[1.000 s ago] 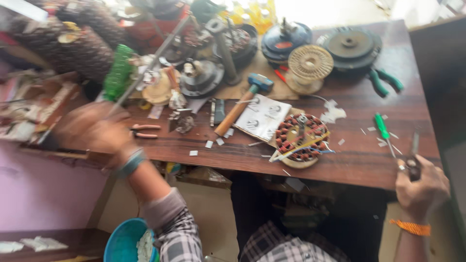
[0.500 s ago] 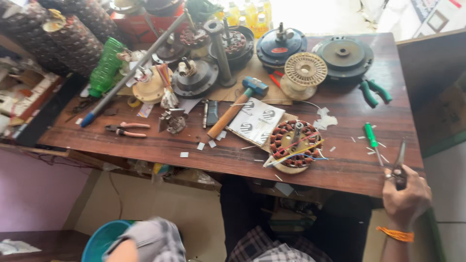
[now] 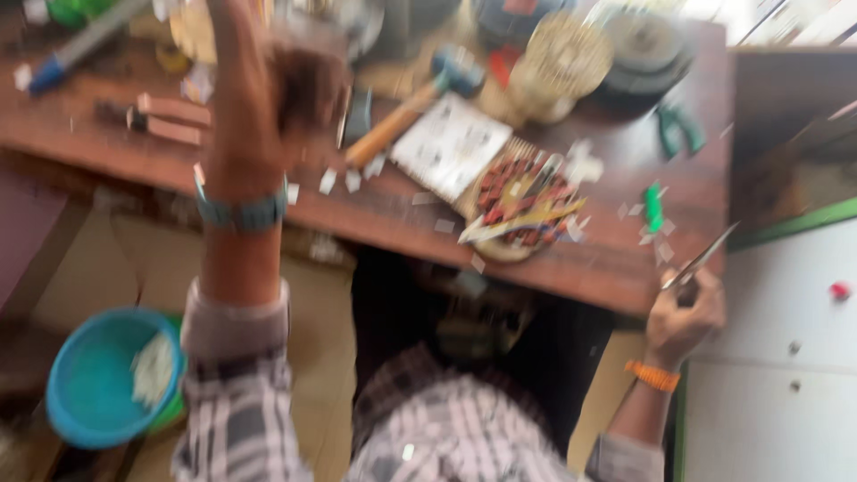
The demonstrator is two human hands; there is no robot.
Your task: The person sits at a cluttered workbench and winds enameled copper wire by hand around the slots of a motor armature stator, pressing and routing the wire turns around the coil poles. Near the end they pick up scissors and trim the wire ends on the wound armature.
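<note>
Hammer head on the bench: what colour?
Blue, on a wooden handle; the hammer shows, blurred, in the head view, just right of the raised left hand.

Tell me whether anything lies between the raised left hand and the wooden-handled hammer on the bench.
Nothing solid that shows. The left hand is raised over the bench, and the hammer lies just to its right. Between them sit only a small dark object, too blurred to identify, and paper scraps.
</note>
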